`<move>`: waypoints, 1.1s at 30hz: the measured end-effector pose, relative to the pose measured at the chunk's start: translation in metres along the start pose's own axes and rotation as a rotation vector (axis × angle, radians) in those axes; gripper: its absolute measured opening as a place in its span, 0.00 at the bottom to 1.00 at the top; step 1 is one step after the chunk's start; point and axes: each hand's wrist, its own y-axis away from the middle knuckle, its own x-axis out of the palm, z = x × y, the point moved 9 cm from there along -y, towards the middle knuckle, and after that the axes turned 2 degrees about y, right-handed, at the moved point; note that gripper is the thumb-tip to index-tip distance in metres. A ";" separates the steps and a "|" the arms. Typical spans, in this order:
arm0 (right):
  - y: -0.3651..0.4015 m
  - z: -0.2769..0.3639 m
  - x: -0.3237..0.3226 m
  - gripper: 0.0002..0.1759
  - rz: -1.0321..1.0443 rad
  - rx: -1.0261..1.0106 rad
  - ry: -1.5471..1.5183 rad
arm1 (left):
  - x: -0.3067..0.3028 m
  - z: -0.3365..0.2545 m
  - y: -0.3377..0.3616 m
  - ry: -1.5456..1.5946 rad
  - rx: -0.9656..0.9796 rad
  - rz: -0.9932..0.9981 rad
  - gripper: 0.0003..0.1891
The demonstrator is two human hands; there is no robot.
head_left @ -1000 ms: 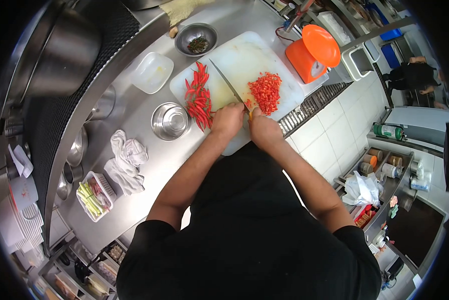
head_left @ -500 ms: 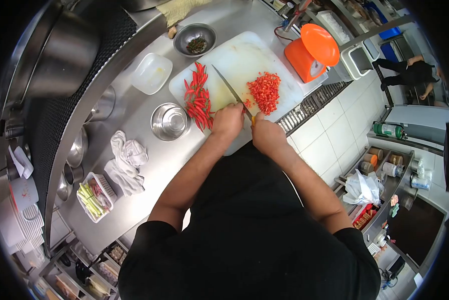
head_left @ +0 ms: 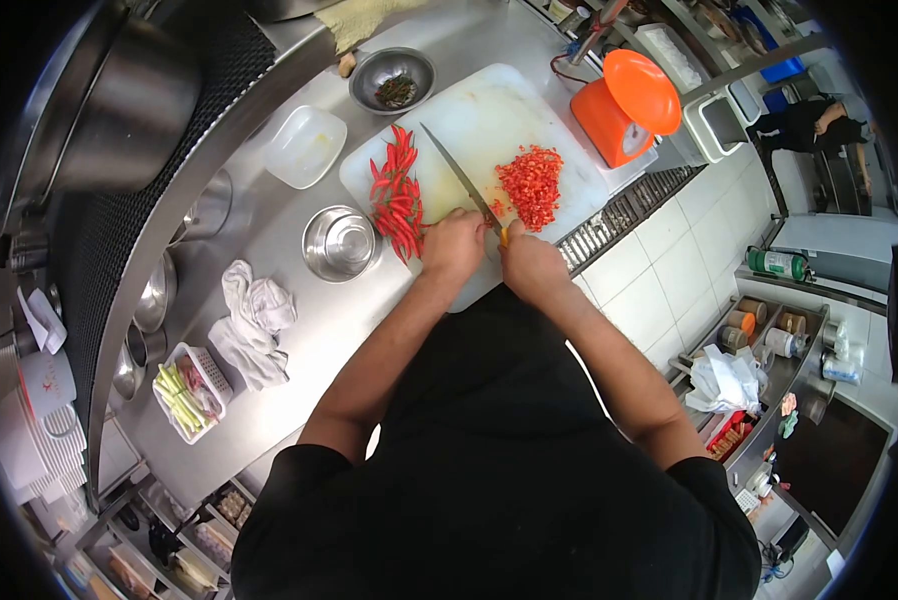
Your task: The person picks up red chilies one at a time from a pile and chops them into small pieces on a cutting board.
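Note:
My right hand (head_left: 531, 265) is closed round the yellow handle of a long knife (head_left: 456, 172), whose blade points up and left over the white cutting board (head_left: 479, 100). Beside the blade my left hand (head_left: 454, 244) is closed, fingers bent; a bit of red chili shows at its fingertips, mostly hidden. Whole red chilies (head_left: 397, 197) lie in a pile on the board's left side, touching or close to my left hand. To the right of the knife sits a heap of chopped red chili (head_left: 531, 187).
Left of the board stand a metal bowl (head_left: 339, 243) and a white tray (head_left: 306, 147). Behind it is a bowl of dark bits (head_left: 393, 80). An orange scale (head_left: 624, 105) stands at the right. A cloth (head_left: 254, 325) and vegetable basket (head_left: 192, 393) lie left. A person (head_left: 819, 126) is far right.
My left hand has shifted very slightly left and my right hand slightly left with the knife. The person in the distance has changed posture.

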 end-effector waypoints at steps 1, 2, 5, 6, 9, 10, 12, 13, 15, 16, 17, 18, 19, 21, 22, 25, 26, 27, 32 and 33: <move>0.001 0.000 -0.003 0.16 -0.005 -0.011 0.000 | 0.001 0.000 0.000 -0.004 0.003 -0.004 0.05; 0.003 0.002 -0.006 0.16 -0.007 -0.023 -0.001 | 0.001 0.000 0.000 -0.008 0.004 -0.006 0.05; 0.015 0.003 -0.010 0.15 0.050 -0.002 0.027 | 0.004 0.003 0.000 -0.042 0.008 0.000 0.05; 0.017 0.003 -0.008 0.15 0.056 0.011 0.020 | 0.004 0.003 -0.001 -0.055 0.012 0.006 0.05; 0.016 0.002 0.001 0.16 0.053 0.031 -0.007 | 0.004 0.001 -0.001 -0.067 0.026 0.004 0.05; 0.010 0.001 0.005 0.16 0.035 0.022 -0.018 | 0.005 0.001 -0.001 -0.059 0.036 0.013 0.05; 0.000 0.002 0.006 0.16 0.015 0.010 -0.039 | 0.004 0.001 -0.001 -0.047 0.056 0.028 0.05; -0.003 0.003 0.006 0.16 0.016 0.011 -0.051 | 0.005 0.001 0.000 -0.050 0.051 0.040 0.05; -0.005 0.004 0.001 0.15 0.008 0.001 -0.040 | 0.004 0.000 -0.002 -0.055 0.047 0.053 0.05; -0.004 0.004 -0.001 0.15 0.005 -0.011 -0.020 | 0.003 0.000 -0.003 -0.059 0.051 0.053 0.05; -0.003 0.005 -0.002 0.14 0.005 -0.023 -0.001 | 0.003 -0.001 -0.002 -0.062 0.052 0.055 0.05; 0.001 0.006 -0.004 0.14 0.000 -0.025 0.005 | 0.003 0.000 -0.002 -0.064 0.054 0.058 0.05; 0.005 0.007 -0.007 0.14 -0.006 -0.027 0.011 | 0.004 0.000 -0.002 -0.077 0.049 0.068 0.06; 0.010 0.007 -0.007 0.14 -0.005 -0.023 0.024 | 0.006 0.001 -0.003 -0.101 0.039 0.088 0.06; 0.012 0.007 -0.005 0.14 0.005 -0.019 0.029 | 0.007 0.002 -0.004 -0.096 0.034 0.090 0.06; 0.013 0.007 -0.003 0.13 0.021 0.002 0.018 | 0.006 0.001 -0.003 -0.078 0.029 0.085 0.06; 0.013 0.007 -0.002 0.13 0.025 0.010 0.010 | 0.005 0.001 -0.003 -0.070 0.037 0.076 0.06; 0.014 0.007 -0.001 0.13 0.027 0.012 0.004 | 0.005 0.000 -0.003 -0.062 0.046 0.067 0.06; 0.009 0.004 0.002 0.14 0.028 0.031 -0.023 | 0.005 0.000 -0.004 -0.065 0.045 0.085 0.06; 0.007 0.003 0.004 0.15 0.030 0.029 -0.033 | 0.006 0.000 -0.004 -0.068 0.045 0.088 0.06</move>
